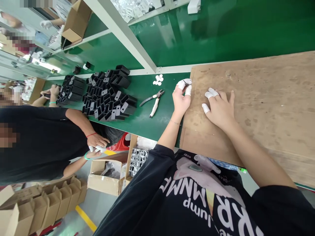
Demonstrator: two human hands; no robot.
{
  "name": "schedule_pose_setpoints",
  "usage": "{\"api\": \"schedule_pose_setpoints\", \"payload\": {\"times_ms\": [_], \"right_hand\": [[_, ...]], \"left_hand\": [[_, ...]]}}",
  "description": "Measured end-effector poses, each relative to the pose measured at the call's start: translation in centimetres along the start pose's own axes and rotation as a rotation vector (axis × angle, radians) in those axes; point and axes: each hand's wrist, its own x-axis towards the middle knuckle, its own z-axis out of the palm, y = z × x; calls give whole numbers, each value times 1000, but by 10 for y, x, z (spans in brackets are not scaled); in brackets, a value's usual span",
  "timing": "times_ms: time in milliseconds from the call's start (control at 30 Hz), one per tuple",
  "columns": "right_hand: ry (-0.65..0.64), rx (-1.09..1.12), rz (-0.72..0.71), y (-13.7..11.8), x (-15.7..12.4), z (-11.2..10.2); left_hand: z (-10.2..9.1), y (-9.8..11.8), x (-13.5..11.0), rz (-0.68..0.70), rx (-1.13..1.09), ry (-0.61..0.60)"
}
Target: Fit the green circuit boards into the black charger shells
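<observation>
My left hand sits at the left edge of a worn brown board. Its fingertips, in white finger cots, are pinched on a small dark piece that is too small to name. My right hand lies flat on the board just to the right, fingers spread, with white cots on some fingertips and nothing in it. Left of my left hand, a pair of pliers with white handles lies on the green belt.
A few small white discs lie on the belt beyond the pliers. A pile of black rectangular tubes fills the belt further left. A co-worker in black stands at the left beside open cardboard boxes.
</observation>
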Motion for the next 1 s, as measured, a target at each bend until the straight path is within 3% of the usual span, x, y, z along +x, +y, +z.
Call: {"api": "schedule_pose_setpoints", "payload": {"times_ms": [167, 367, 600, 1000], "right_hand": [[-2, -37, -8, 0, 0, 0], [12, -27, -13, -1, 0, 1], [3, -32, -7, -1, 1, 1], [7, -28, -7, -1, 1, 1]], "left_hand": [[-6, -6, -2, -43, 20, -113], [-2, -16, -5, -97, -48, -153], [0, -18, 2, -110, -168, 6], [0, -32, 2, -111, -119, -160]]}}
